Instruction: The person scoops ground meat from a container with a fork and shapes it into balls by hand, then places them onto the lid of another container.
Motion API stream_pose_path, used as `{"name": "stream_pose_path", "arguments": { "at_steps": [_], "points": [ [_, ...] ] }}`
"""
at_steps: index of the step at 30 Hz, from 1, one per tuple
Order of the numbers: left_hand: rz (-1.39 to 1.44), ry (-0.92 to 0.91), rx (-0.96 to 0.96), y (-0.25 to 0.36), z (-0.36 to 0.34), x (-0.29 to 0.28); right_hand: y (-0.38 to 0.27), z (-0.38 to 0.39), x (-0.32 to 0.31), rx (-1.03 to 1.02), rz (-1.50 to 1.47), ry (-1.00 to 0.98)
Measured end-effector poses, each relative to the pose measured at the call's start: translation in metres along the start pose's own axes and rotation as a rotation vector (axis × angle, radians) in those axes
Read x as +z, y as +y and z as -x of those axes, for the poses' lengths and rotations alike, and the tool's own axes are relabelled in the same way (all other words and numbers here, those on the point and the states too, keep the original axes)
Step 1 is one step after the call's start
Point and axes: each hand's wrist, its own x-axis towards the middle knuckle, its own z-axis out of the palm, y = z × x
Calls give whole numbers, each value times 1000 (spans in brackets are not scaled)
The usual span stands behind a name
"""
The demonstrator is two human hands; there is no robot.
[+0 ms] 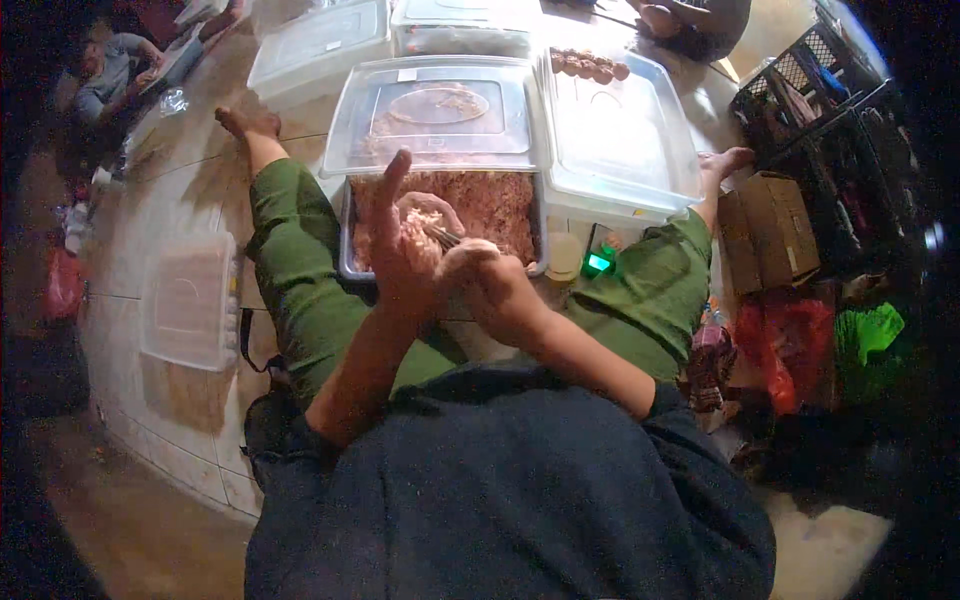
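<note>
My left hand (395, 245) cups a pale, minced-looking lump (420, 228) in its palm, with one finger stretched up. The fist of my right hand (497, 288) is closed round a thin metal utensil (441, 236), whose tip presses into the lump; whether it is a spoon or a fork I cannot tell. Both hands are held over the near edge of a grey tub (346, 235) filled with a reddish-brown, crumbly mince-like mix (500, 205). A translucent lid (345, 120) covers the tub's far part.
Right of the tub stands a clear plastic box (625, 140) with several brown balls (590, 66) at its far end. A small device with a lit green display (600, 262) and a pale round cup (564, 257) sit near my right leg. A cardboard box (768, 230) lies further right.
</note>
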Motion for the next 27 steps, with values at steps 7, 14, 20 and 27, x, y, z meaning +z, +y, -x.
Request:
{"name": "stream_pose_path", "arguments": {
  "at_steps": [7,14,20,27],
  "points": [
    [-157,160,42,6,-5,-5,11,20,7,281,38,-10],
    [-137,136,138,-9,0,-9,2,13,16,58,36,51],
    [-466,144,175,-15,2,-14,-3,6,17,209,353,-47],
    [-381,-23,-5,16,-3,-1,7,-6,-26,121,442,-57]
  ]
}}
